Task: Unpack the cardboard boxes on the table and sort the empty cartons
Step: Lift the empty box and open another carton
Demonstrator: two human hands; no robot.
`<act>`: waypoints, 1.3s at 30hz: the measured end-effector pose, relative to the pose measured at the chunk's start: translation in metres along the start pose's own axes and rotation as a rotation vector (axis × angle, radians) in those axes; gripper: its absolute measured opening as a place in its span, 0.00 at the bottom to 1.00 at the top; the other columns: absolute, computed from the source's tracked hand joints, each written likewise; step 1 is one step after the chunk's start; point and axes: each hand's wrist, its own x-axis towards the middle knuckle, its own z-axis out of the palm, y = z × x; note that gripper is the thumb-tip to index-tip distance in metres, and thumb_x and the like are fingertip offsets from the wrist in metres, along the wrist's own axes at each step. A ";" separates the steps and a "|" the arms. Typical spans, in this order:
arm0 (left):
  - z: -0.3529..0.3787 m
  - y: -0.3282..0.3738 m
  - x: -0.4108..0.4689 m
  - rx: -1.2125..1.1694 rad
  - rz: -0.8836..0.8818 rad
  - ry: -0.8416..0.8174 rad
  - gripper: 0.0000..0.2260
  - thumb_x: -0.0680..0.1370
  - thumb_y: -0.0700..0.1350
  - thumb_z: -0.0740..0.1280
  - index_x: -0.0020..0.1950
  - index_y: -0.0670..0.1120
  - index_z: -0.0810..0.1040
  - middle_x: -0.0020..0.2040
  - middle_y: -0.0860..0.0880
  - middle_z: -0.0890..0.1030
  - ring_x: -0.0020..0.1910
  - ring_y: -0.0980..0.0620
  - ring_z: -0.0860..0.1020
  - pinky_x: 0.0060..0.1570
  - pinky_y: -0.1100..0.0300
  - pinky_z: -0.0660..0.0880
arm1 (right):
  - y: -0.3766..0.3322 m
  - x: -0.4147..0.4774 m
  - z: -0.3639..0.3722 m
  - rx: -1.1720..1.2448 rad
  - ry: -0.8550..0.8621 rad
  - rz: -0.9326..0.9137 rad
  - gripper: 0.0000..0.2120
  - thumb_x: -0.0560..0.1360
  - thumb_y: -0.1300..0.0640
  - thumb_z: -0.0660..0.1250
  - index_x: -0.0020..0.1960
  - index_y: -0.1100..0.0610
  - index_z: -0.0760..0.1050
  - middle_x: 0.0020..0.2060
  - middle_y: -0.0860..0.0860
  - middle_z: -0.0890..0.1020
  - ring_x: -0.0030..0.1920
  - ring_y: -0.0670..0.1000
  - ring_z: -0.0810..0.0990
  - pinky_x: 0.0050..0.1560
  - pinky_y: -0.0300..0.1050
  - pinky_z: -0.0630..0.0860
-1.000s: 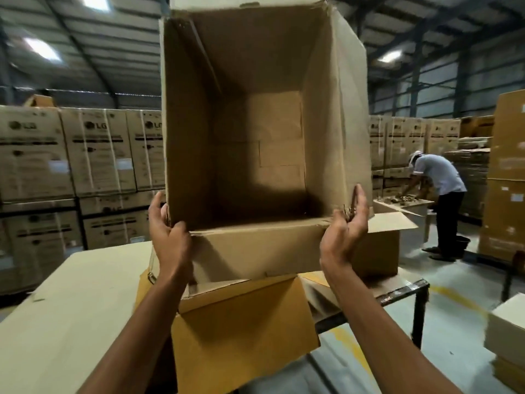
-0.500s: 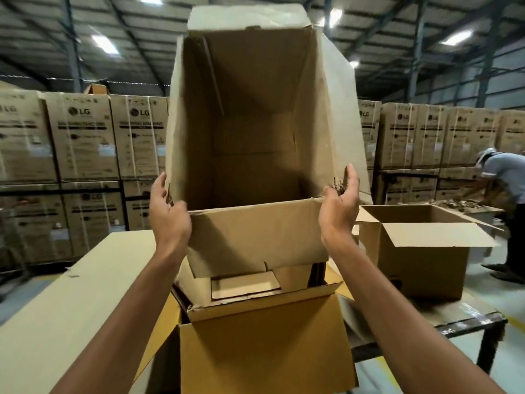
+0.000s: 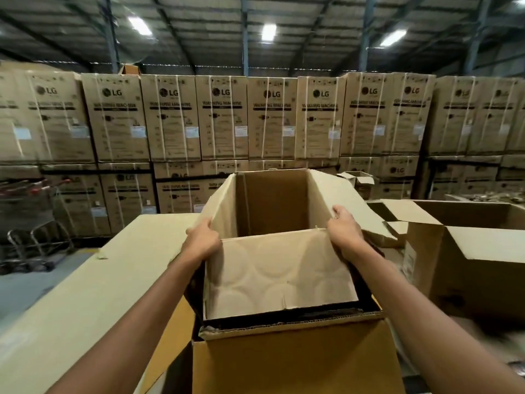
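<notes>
Empty carton [image 3: 281, 277] is right in front of me. Its lower end is dropped inside the open top of a bigger outer box [image 3: 284, 362], the nearest thing in my view. The carton leans away from me with its mouth up, and I see only bare cardboard inside it, with faint round marks on the near wall.

My left hand [image 3: 203, 240] grips the carton's left rim at the near corner, thumb hooked over the edge. My right hand [image 3: 345, 231] grips the right rim the same way, fingers curled onto the side flap. Both hands are clamped on the carton and both arms are stretched forward.

The outer box stands at the edge of the pale tabletop [image 3: 85, 294], which runs off to my left. To my right is another open box [image 3: 483, 280] with its flaps spread.

Farther back on the left are metal trolleys [image 3: 37, 243], too blurred to make out. Behind everything, a wall of strapped washing-machine boxes [image 3: 221, 118] is stacked two high.
</notes>
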 end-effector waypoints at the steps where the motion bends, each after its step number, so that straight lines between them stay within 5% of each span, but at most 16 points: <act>1: 0.005 0.003 -0.013 0.041 0.002 -0.012 0.30 0.75 0.42 0.56 0.77 0.57 0.64 0.71 0.35 0.68 0.62 0.36 0.75 0.65 0.47 0.71 | 0.007 0.002 0.004 -0.023 0.004 0.009 0.27 0.79 0.62 0.56 0.77 0.51 0.63 0.73 0.55 0.71 0.70 0.59 0.70 0.68 0.53 0.67; 4: 0.014 0.002 -0.019 0.149 0.004 0.000 0.29 0.79 0.41 0.55 0.80 0.55 0.58 0.74 0.35 0.61 0.61 0.36 0.75 0.65 0.48 0.70 | 0.016 0.008 0.004 -0.090 -0.020 -0.002 0.28 0.79 0.62 0.56 0.78 0.51 0.61 0.73 0.55 0.71 0.70 0.60 0.71 0.67 0.54 0.68; 8: 0.007 0.005 -0.013 0.234 0.010 0.042 0.27 0.78 0.42 0.55 0.78 0.56 0.61 0.71 0.37 0.66 0.62 0.37 0.74 0.66 0.47 0.69 | 0.019 0.016 -0.009 -0.122 -0.071 -0.047 0.28 0.78 0.64 0.57 0.77 0.51 0.64 0.73 0.54 0.71 0.71 0.58 0.70 0.70 0.55 0.68; 15: 0.023 -0.006 -0.015 0.449 -0.098 -0.016 0.27 0.78 0.46 0.53 0.78 0.57 0.58 0.73 0.38 0.59 0.63 0.34 0.73 0.67 0.44 0.69 | 0.036 0.018 -0.005 -0.212 -0.183 -0.055 0.28 0.78 0.63 0.57 0.77 0.51 0.62 0.70 0.57 0.73 0.67 0.61 0.73 0.66 0.53 0.70; 22: 0.059 -0.014 -0.029 0.749 -0.157 -0.066 0.25 0.81 0.49 0.53 0.78 0.57 0.55 0.77 0.34 0.48 0.73 0.29 0.58 0.70 0.26 0.44 | 0.076 0.017 0.007 -0.449 -0.310 -0.084 0.21 0.80 0.57 0.59 0.72 0.54 0.64 0.62 0.59 0.78 0.60 0.62 0.78 0.57 0.53 0.77; 26: 0.057 -0.007 -0.039 0.871 -0.182 -0.127 0.27 0.82 0.50 0.52 0.81 0.57 0.48 0.79 0.35 0.42 0.74 0.27 0.55 0.71 0.28 0.50 | 0.082 0.016 0.004 -0.632 -0.365 -0.168 0.18 0.80 0.58 0.56 0.69 0.57 0.65 0.61 0.61 0.78 0.60 0.62 0.77 0.53 0.51 0.74; 29: 0.047 0.004 -0.042 1.091 -0.156 -0.129 0.24 0.82 0.49 0.51 0.79 0.55 0.57 0.77 0.37 0.58 0.70 0.33 0.67 0.63 0.37 0.69 | 0.072 0.016 -0.006 -0.810 -0.355 -0.220 0.15 0.78 0.55 0.58 0.63 0.56 0.72 0.56 0.56 0.80 0.53 0.59 0.79 0.44 0.47 0.74; 32: 0.050 0.016 -0.045 1.337 -0.007 -0.070 0.19 0.78 0.44 0.58 0.69 0.51 0.74 0.66 0.46 0.76 0.63 0.42 0.73 0.49 0.50 0.68 | 0.062 0.017 -0.015 -0.980 -0.311 -0.311 0.12 0.77 0.56 0.61 0.58 0.55 0.78 0.53 0.54 0.82 0.50 0.57 0.80 0.42 0.45 0.71; 35: 0.054 0.020 -0.041 1.310 0.083 -0.051 0.17 0.78 0.45 0.57 0.66 0.49 0.75 0.63 0.45 0.76 0.62 0.41 0.70 0.50 0.47 0.65 | 0.057 0.020 -0.023 -1.058 -0.263 -0.401 0.12 0.77 0.57 0.61 0.58 0.54 0.79 0.54 0.53 0.82 0.53 0.56 0.81 0.44 0.46 0.71; 39: 0.049 0.019 -0.024 1.122 0.116 -0.007 0.15 0.79 0.50 0.58 0.63 0.48 0.75 0.62 0.45 0.76 0.63 0.43 0.70 0.57 0.45 0.70 | 0.058 0.033 -0.025 -1.044 -0.233 -0.488 0.09 0.77 0.56 0.63 0.55 0.54 0.79 0.47 0.52 0.80 0.44 0.54 0.77 0.42 0.46 0.72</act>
